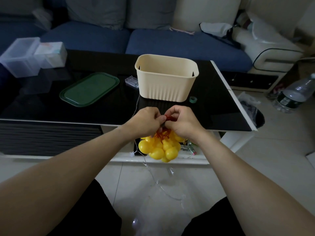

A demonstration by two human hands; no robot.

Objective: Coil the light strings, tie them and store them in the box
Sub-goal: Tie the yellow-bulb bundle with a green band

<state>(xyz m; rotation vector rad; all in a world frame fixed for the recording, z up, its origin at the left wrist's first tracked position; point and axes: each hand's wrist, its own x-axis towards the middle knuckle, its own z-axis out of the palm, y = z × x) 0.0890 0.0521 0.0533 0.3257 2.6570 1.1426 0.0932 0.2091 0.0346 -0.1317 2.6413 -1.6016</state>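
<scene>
The black glossy table (51,108) carries a cream box (166,82). Left of the box lie a small clear battery case (131,81) and a green lid (89,89); a green tape roll (193,99) lies just right of the box.

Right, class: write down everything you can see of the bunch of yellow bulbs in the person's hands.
The bunch of yellow bulbs is a tight cluster of glossy, round, plastic-looking globes on red wire. It hangs in the air below the near edge of the black table, touching no surface. The wires gather at the top, where the left hand and right hand pinch them together. Its top is hidden behind the fingers.
</scene>
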